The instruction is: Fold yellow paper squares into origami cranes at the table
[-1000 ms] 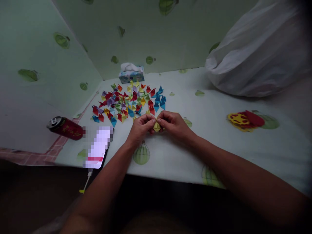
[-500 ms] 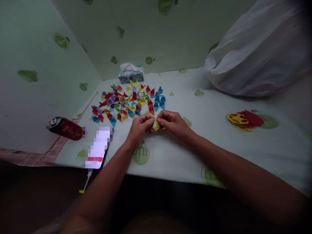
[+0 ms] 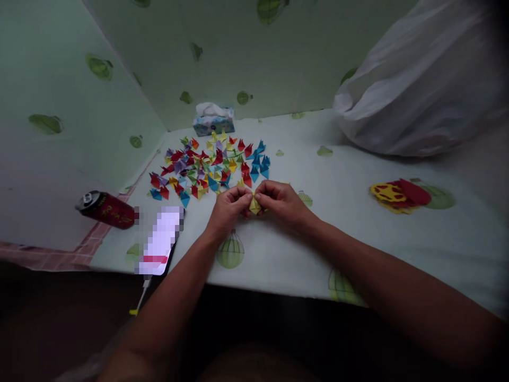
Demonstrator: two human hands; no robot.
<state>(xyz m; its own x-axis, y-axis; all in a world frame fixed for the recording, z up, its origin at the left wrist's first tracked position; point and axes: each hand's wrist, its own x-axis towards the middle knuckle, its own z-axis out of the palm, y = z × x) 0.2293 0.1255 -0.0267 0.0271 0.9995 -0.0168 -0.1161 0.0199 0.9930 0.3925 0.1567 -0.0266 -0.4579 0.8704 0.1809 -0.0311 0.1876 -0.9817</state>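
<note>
Yellow paper [image 3: 254,206] was pinched from both sides

Left hand [image 3: 229,208]: thumb and fingers closed on its left side; right hand [image 3: 281,201] likewise on its right. Paper sat at dial centre, over the table [image 3: 288,260]. From it: folded figures [image 3: 201,165] lay at 10 o'clock, tissue box [image 3: 213,125] 11, white bag [image 3: 417,95] 2, red and yellow pieces [image 3: 413,193] 3, phone [image 3: 163,241] 8, red can [image 3: 109,210] 9.

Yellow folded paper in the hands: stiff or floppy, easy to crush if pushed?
Yellow folded paper: likely very light, being small enough to pinch between the left hand and right hand. Probably stiffer than a flat sheet, given its folded shape. Its pointed lower end would likely bend if pushed hard.
</note>
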